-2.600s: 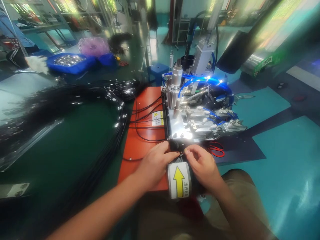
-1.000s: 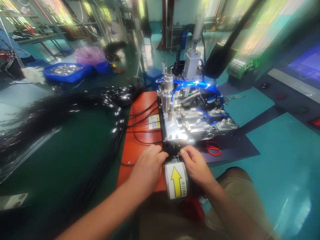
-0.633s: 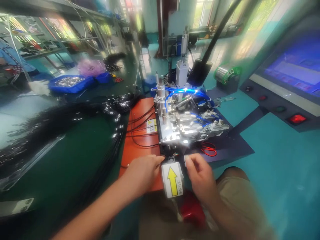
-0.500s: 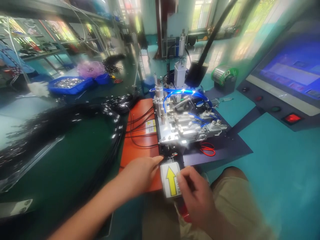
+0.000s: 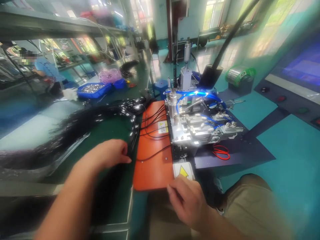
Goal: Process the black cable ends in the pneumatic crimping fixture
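Observation:
My left hand (image 5: 110, 154) is over the green tabletop, beside the strands of a bundle of black cables (image 5: 100, 116). Its fingers curl loosely apart from the thumb, and no held thing shows. My right hand (image 5: 187, 198) is closed in front of a white plate with a yellow arrow (image 5: 183, 170), covering its lower part. What its fingertips pinch, if anything, cannot be made out. Beyond the hands stands a metal machine (image 5: 197, 126) with blue air hoses. Several black cables run from it across an orange board (image 5: 152, 173).
Red-handled scissors (image 5: 221, 152) lie on the machine's dark base. A control panel (image 5: 295, 86) is at right, near a wire spool (image 5: 240, 76). Farther left are a blue tray of small metal parts (image 5: 93, 90) and a co-worker in blue (image 5: 47, 68).
My left hand has moved left, from the machine's front edge to beside the cable bundle. My right hand now covers the arrow's lower part. The view has shifted left.

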